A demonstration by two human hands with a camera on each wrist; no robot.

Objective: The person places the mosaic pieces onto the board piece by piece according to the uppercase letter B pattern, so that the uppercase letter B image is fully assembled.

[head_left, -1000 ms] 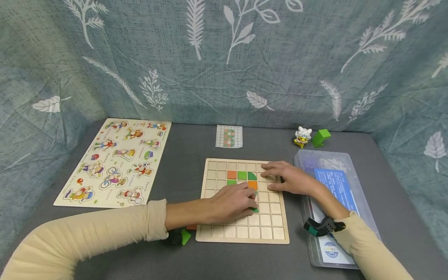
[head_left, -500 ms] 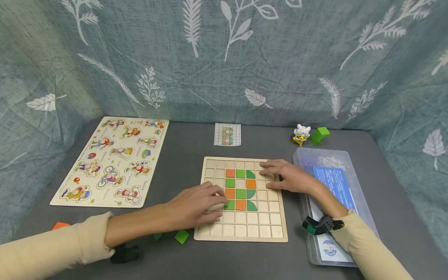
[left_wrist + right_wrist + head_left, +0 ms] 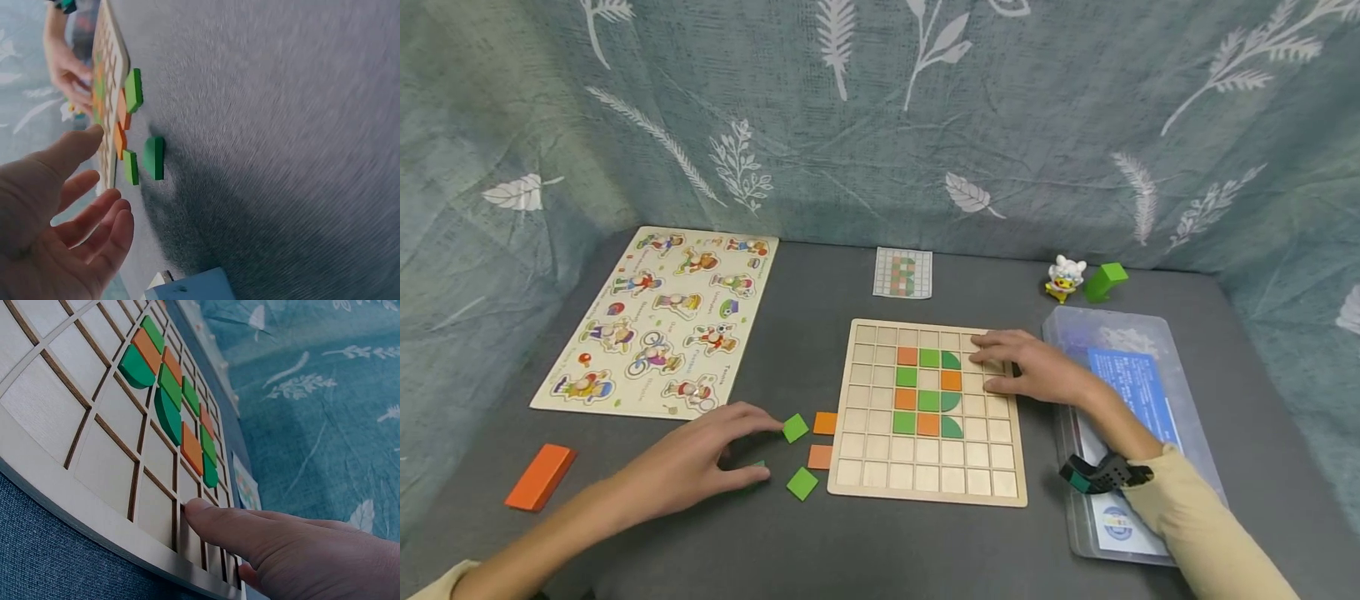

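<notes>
— What lies round your left hand [image 3: 688,467]?
— Loose tiles [image 3: 795,427] at three o'clock, fingers released just short of them; an orange block [image 3: 540,476] at nine.
— Your right hand [image 3: 1033,375]?
— Flat on the board [image 3: 925,483], box [image 3: 1138,350] beside.

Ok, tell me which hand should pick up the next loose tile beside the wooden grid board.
Left. The left hand hovers open right at the loose tiles, left of the grid board. The right hand lies flat on the board's far right edge, probably steadying it.
</notes>
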